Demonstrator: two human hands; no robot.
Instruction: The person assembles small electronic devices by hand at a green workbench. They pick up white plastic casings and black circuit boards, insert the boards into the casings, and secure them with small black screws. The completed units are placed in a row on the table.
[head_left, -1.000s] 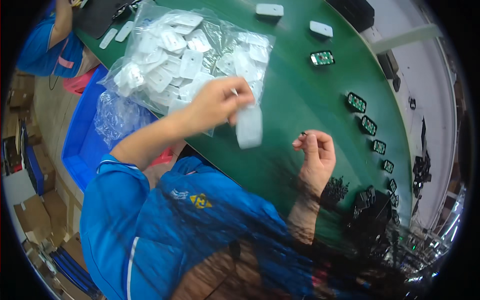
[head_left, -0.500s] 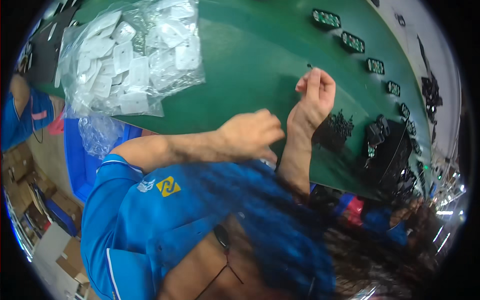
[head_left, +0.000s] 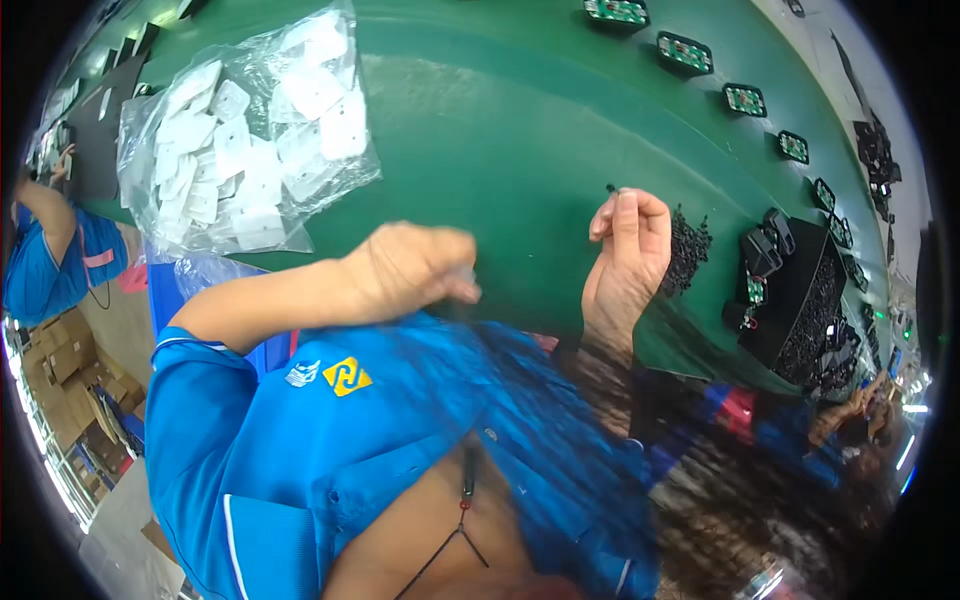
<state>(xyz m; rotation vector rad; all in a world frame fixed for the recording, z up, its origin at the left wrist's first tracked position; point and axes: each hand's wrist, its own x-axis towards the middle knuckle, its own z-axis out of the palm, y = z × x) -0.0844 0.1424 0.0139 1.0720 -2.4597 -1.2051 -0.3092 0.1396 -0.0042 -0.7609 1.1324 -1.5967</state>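
The right hand (head_left: 630, 255) is raised above the table (head_left: 480, 130), fingers pinched on a small black piece (head_left: 611, 188) showing at their tips, left of a black pile (head_left: 688, 250). The left hand (head_left: 410, 268) curls before the chest, blurred; I cannot tell whether its fingers grip anything.

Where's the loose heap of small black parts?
Head view, right of centre: the loose black heap lies on the green tabletop, between the person's bare right hand and the black housings.
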